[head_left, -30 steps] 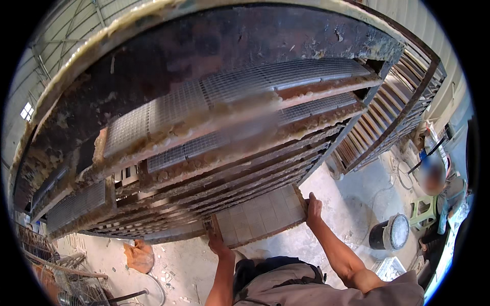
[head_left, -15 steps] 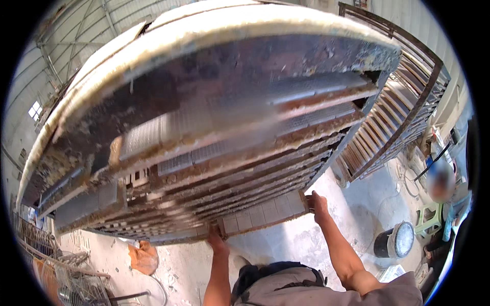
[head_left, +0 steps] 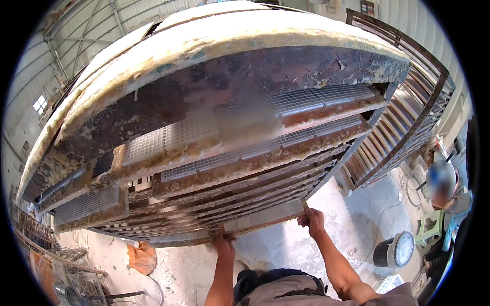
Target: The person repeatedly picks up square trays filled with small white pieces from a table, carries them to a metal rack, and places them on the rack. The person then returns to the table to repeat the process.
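Note:
In front of me stands a large rack of many shelves, its brown edges crusted with a rough, yellowish material. Low on its near side is a narrow brown-edged tray carrying a row of pale rectangular tiles. My left hand is closed on the tray's left end, its thumb raised against the edge. At the right end, my right hand grips the tray's corner with curled fingers. Fingertips under the tray are hidden. Higher shelves hold gridded grey tiles.
Another slatted rack leans at the right. On the floor are a dark bucket with a pale top, a green stool and, at left, an orange-brown sack. A hose and metal frames lie at lower left.
Both hands have shifted slightly and now show more of their backs and fingers, still at the tray's ends. The view has moved a little and the rack appears sharper.

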`<state>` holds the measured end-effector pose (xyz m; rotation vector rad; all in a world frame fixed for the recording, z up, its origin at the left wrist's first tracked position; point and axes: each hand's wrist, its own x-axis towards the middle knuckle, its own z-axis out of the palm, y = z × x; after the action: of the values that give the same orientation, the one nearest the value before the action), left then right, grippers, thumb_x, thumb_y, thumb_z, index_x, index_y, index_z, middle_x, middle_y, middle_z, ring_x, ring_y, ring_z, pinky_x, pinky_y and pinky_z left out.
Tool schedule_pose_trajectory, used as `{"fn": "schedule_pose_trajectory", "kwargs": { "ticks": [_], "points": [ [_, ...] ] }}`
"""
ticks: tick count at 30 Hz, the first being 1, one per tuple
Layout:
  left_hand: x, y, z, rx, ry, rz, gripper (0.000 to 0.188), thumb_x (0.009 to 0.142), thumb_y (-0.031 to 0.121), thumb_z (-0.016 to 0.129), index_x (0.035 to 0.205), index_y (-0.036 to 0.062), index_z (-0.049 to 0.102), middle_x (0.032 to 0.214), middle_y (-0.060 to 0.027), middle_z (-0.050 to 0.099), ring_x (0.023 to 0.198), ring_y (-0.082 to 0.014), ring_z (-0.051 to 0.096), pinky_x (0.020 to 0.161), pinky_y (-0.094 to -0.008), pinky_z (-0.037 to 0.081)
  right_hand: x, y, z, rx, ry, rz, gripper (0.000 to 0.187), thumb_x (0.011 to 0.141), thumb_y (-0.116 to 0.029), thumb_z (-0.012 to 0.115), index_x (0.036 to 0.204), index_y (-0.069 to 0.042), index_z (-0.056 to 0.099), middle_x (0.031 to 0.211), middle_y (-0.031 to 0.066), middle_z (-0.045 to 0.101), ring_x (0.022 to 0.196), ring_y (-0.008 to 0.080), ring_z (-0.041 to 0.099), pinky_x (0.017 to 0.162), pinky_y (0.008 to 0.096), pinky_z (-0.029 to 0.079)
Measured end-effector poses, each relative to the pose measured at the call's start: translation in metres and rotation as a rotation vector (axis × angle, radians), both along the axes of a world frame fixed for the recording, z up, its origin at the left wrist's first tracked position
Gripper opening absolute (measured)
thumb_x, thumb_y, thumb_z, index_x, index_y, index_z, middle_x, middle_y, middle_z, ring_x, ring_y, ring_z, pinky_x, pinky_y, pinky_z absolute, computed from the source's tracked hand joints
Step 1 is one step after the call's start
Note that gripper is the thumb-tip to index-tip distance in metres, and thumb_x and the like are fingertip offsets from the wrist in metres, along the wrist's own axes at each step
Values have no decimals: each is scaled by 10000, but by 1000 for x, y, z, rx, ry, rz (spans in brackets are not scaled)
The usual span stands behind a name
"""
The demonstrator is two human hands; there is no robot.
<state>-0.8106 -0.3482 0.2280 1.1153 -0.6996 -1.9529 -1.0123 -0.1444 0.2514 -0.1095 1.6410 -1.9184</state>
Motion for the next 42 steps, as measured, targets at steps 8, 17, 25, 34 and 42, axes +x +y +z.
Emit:
{"fn": "schedule_pose_trajectory", "kwargs": {
  "ticks": [8,17,25,34,42],
  "points": [
    [-15,-6,-4,-53,-67,21,233,831,208,308,817,39,469,599,-69,500,433,-164,461,401,-279,353,-9,-9,-2,29,30,-34,362,799,-306,426,689,22,531,550,92,538,431,130,499,387,209,381],
    [-20,-11,8,97,-62,40,187,834,197,378,953,67,441,739,-56,493,495,-164,458,466,-284,371,-16,-17,-3,24,-43,-44,351,793,-312,456,698,14,544,553,84,542,435,130,507,399,205,398],
    [-24,-24,-18,223,-29,95,311,838,237,404,1064,24,383,881,-116,509,547,-224,520,496,-355,447,-20,-15,-12,-45,-70,-37,335,776,-316,484,699,6,533,560,79,538,466,136,514,414,216,403],
    [18,9,26,225,156,13,430,843,347,356,1066,-21,342,985,-176,469,765,-304,526,680,-385,457,-7,10,-29,2,-294,66,439,790,-425,393,964,-32,485,787,114,567,688,200,559,572,284,431],
    [204,112,-34,420,-93,337,377,839,289,333,1025,-35,386,976,-182,494,789,-295,519,671,-359,439,49,150,-127,504,-459,173,373,776,-316,392,990,-19,458,824,130,547,680,223,558,563,306,451]
  ]
}}
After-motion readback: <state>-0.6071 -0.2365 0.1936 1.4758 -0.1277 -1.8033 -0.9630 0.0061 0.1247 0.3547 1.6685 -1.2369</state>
